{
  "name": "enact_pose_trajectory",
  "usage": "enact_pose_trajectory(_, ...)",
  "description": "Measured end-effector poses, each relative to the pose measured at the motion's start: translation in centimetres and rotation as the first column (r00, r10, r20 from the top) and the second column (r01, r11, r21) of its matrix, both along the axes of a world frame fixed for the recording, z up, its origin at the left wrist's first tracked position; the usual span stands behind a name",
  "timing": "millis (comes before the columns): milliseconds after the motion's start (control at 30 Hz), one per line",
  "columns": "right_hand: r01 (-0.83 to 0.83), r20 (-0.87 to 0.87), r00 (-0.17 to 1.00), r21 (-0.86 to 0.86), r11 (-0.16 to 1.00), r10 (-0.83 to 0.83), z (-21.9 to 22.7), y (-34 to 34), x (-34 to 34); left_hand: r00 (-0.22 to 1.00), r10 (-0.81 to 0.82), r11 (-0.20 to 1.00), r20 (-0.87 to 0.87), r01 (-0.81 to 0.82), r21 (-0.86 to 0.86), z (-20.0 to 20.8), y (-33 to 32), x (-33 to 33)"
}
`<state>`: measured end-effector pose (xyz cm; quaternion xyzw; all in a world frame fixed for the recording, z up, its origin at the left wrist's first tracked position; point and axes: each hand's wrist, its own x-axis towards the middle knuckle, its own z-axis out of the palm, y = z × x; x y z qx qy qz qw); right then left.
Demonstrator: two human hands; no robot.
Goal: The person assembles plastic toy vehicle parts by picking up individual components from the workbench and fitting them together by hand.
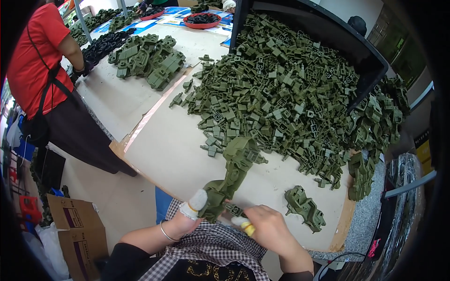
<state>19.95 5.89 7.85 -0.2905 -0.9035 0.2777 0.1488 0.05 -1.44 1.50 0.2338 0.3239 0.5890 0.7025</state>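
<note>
My left hand (190,216), with white wrapping on its thumb and a bracelet at the wrist, grips an olive-green plastic toy vehicle body (233,174). The body's long form stretches away from me, over the table's near edge. Closed around a small green plastic piece (234,210) is my right hand (267,228), holding it against the near end of the body. White and yellow wrapping covers a finger or two of that hand. Some of the fingertips are hidden. To the right, another green vehicle body (304,209) lies alone on the table.
A large heap of small green parts (281,103) spills from a black bin (323,28). More vehicle bodies are piled at the right edge (370,122) and far left (150,58). Red trays (202,20) hold black parts. A person in red (40,56) works at left, above a cardboard box (77,239).
</note>
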Motion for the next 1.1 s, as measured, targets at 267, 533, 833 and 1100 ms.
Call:
enact_pose_trajectory(267, 0.108, 0.271, 0.959, -0.096, 0.99, -0.079, -0.6, -1.4, -0.2, 0.613, 0.263, 0.875, -0.745, 0.174, 0.452, 2.1, -0.5, 0.7)
enact_pose_trajectory(533, 0.195, -0.341, 0.881, -0.371, 0.908, -0.328, -5.7, -3.8, 0.3, 0.659, 0.231, 0.806, -0.716, 0.282, 0.52, 3.0, 0.5, 2.5)
enact_pose_trajectory(833, 0.106, -0.332, 0.837, -0.683, 0.723, -0.435, -5.1, -4.3, -0.2, 0.797, 0.147, 0.816, -0.586, 0.237, 0.528, 2.8, 1.0, 3.4)
enact_pose_trajectory(1100, 0.16, -0.282, 0.882, -0.574, 0.803, -0.378, -7.8, -8.8, 6.6, 0.841, 0.152, 0.842, -0.519, 0.165, 0.513, 2.7, 0.7, 3.6)
